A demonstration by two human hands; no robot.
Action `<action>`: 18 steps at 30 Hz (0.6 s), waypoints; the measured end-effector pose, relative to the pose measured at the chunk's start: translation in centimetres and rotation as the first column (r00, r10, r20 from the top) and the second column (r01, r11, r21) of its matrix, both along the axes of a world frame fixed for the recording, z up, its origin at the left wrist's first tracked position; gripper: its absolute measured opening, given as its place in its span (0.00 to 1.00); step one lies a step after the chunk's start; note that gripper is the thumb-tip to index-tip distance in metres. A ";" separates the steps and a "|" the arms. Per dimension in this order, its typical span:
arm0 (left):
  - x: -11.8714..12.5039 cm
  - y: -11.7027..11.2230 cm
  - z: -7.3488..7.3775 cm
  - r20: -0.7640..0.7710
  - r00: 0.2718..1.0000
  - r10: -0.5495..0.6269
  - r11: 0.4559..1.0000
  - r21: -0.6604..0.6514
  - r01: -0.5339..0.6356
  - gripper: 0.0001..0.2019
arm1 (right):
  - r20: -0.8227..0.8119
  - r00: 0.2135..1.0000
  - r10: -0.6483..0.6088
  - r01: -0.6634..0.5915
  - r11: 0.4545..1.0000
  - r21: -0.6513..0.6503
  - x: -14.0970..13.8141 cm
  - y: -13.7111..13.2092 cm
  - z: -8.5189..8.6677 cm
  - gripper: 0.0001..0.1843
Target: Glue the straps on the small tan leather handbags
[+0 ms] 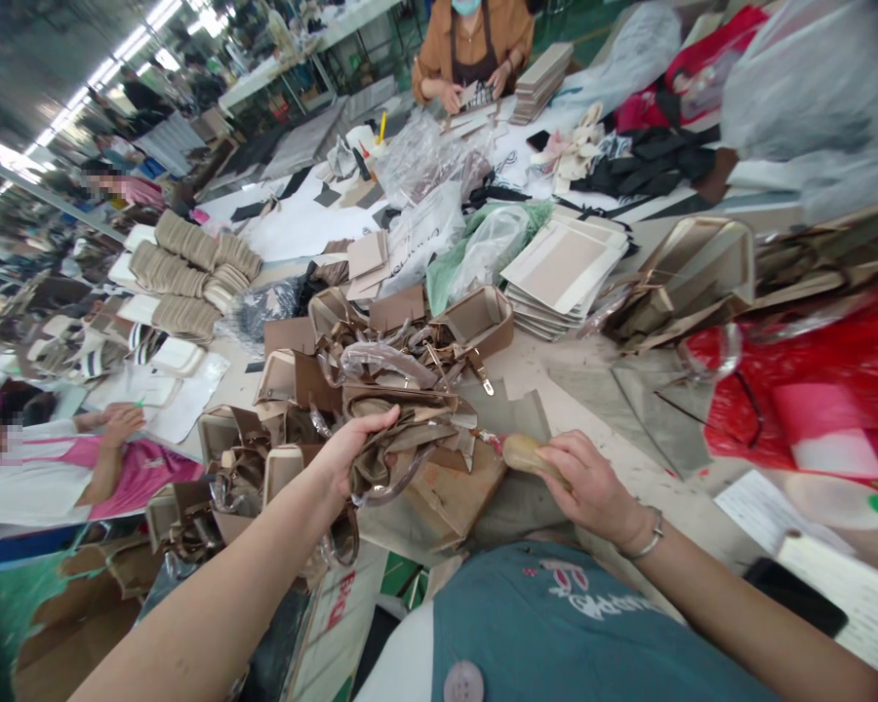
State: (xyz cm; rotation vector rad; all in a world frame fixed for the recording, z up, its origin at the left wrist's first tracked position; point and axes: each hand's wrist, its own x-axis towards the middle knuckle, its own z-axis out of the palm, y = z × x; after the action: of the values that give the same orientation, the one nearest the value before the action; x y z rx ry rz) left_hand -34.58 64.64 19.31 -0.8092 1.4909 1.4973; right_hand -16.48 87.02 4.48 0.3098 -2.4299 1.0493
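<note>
My left hand (358,441) is closed on the near-left side of an olive-brown handbag piece (410,434), its soft panels bunched and folded. A clear-wrapped handle (402,480) curves below it. Under the bag piece lies a tan block or board (454,497). To the right, my right hand (581,478) is wrapped round a yellowish, rounded tool (523,452). The tool's tip points left toward the bag piece, with small red bits near it; its exact kind is unclear. A small gap seems to separate tip and bag.
Several brown bags with wrapped handles (380,361) crowd the table beyond my left hand. Stacked beige panels (563,268) stand ahead, red plastic (797,380) at right, a dark phone (794,595) near my right forearm. Co-workers (475,49) sit across and at left.
</note>
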 end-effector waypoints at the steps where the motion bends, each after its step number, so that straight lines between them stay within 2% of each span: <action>1: 0.0 0.0 -0.1 -0.016 1.000 -0.025 1.000 -0.013 0.025 0.08 | 0.000 1.000 0.003 -0.003 1.000 -0.003 0.0 0.0 0.0 0.18; 6: -0.2 -0.2 -0.4 -0.042 0.997 -0.067 0.998 -0.004 0.067 0.09 | 0.078 0.994 0.076 -0.072 0.996 -0.050 0.5 -0.1 -0.1 0.16; 18: -0.1 0.3 0.0 0.002 0.999 -0.053 0.999 0.004 0.053 0.09 | -0.005 0.999 -0.043 0.043 0.998 -0.036 0.5 0.0 -0.8 0.18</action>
State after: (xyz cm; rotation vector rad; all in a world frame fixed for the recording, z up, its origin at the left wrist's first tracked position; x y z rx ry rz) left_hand -34.70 64.96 19.26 -0.7626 1.4961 1.4600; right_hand -15.96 87.07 3.68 0.2472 -2.3986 1.0701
